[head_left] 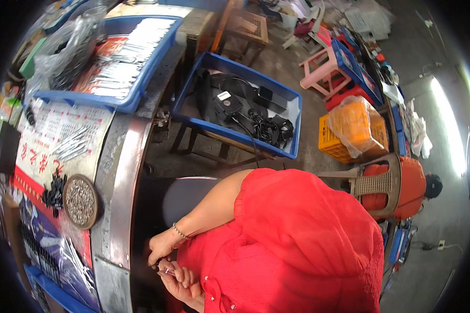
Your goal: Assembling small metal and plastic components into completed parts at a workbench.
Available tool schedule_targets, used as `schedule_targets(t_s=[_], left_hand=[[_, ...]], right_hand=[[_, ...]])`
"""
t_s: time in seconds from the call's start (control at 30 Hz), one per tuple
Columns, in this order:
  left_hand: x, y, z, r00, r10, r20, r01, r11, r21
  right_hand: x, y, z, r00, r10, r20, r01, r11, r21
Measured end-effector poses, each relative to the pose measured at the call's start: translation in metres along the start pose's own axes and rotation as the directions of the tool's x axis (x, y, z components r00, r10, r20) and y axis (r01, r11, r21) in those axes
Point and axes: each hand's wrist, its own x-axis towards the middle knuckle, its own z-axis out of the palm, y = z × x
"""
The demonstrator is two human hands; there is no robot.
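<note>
Beside the worktop (125, 193), the left hand (181, 279) pinches a slim part (166, 271), which a loosened grip could drop; closure of the right hand (163, 247) cannot be told.

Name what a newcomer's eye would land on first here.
Probably the bright red shirt filling the lower middle, with the left hand pinching a small slender item at its left side. Next, likely the blue tray of tangled black cables at upper middle. Then the yellow-orange crate, partly covered by clear plastic, on the floor at right.
</note>
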Motion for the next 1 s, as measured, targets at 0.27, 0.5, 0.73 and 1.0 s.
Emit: schedule_targets(t_s=[0.27, 0.5, 0.73, 1.0], left_hand=[[0.016, 0.007, 0.001, 1.000, -0.005, -0.017, 0.008, 0.991, 0.136], [0.025, 0.008, 0.012, 0.985, 0.010, -0.172, 0.015, 0.990, 0.140], [0.021, 0.012, 0.007, 0.992, -0.005, 0.126, -0.014, 0.989, 0.148], [-0.003, 0.012, 0.009, 0.996, 0.070, 0.055, -0.076, 0.992, 0.102]], right_hand=[[0.012, 0.009, -0.009, 0.982, 0.147, -0.119, -0.138, 0.987, 0.076], [0.008, -0.005, -0.015, 0.981, 0.167, -0.098, -0.174, 0.982, -0.068], [0.017, -0.001, -0.009, 0.990, 0.140, -0.003, -0.138, 0.966, -0.217], [0.005, 0.003, 0.001, 0.991, -0.032, 0.132, 0.035, 0.999, -0.021]])
